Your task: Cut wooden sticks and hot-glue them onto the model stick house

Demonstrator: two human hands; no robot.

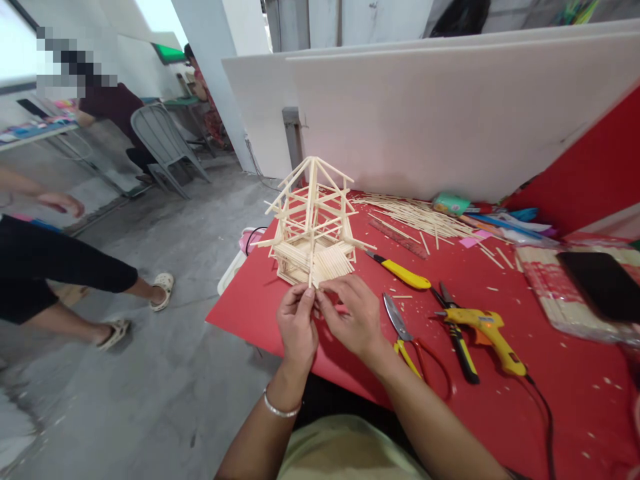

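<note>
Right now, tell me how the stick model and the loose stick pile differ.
The stick model stands up as a peaked frame, while the loose stick pile lies flat. The model's sticks are joined in order; the pile's are scattered. Both hands' fingertips are at the model's near edge; neither touches the pile. Both consist of thin, pale sticks.

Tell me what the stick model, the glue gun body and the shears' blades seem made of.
Stick model: probably wood or bamboo, apparently unpainted; pale, straw-like tone. Glue gun body: likely molded plastic; smooth, yellow. Shears' blades: apparently bare metal; grey sheen.
</note>
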